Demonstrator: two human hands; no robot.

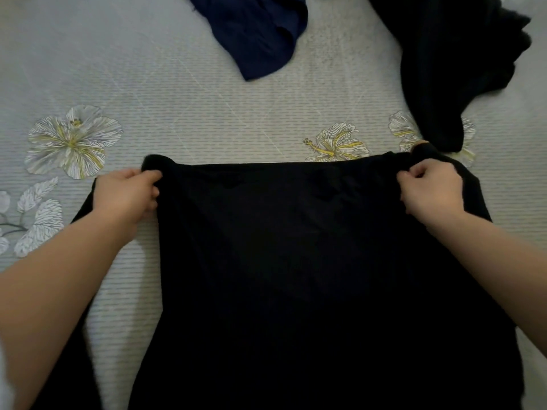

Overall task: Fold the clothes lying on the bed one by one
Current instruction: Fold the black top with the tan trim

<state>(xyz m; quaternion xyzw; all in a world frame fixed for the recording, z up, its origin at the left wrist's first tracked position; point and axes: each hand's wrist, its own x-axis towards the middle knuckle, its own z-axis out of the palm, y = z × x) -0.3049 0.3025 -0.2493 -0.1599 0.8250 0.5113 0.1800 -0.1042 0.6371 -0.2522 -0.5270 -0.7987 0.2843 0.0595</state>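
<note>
At left upper corner of the black garment: left hand, fingers curled tight on a fold. Lying on the flowered bed sheet. Beyond its upper edge, well apart: a navy garment. At right upper corner: right hand, gripping the cloth likewise. Just beyond that corner: another dark garment, crumpled.

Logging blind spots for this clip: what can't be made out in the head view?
Head view:
Large black garment: bottom cut off by the lower edge; darkness hides its type.
Crumpled navy blue cloth: top cut off by the upper edge.
Heaped black garment, upper right: cut by the upper edge.
Left hand, right hand: fingertips buried in fabric.
</note>
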